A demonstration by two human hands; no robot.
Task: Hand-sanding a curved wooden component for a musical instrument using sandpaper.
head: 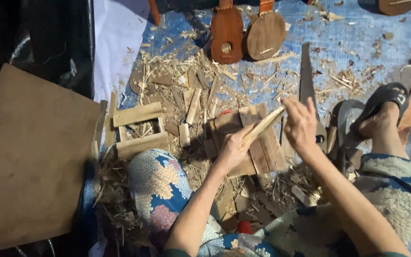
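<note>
My left hand (234, 148) grips the lower end of a pale wooden stick (264, 124) that slants up to the right. My right hand (301, 124) is at the stick's upper tip, fingers curled around it or touching it; I cannot tell which. Both hands hover over a small block of joined wooden slats (259, 151) lying on the blue tarp. My knees in patterned cloth frame the block on either side.
A hand saw (307, 76) lies just right of my right hand. Two small ukulele-like wooden bodies (226, 33) (265, 34) lie at the top. A small wooden frame (140, 130) sits at left beside a large cardboard sheet (34, 157). Shavings and offcuts litter the tarp. My sandalled foot (381, 114) rests at right.
</note>
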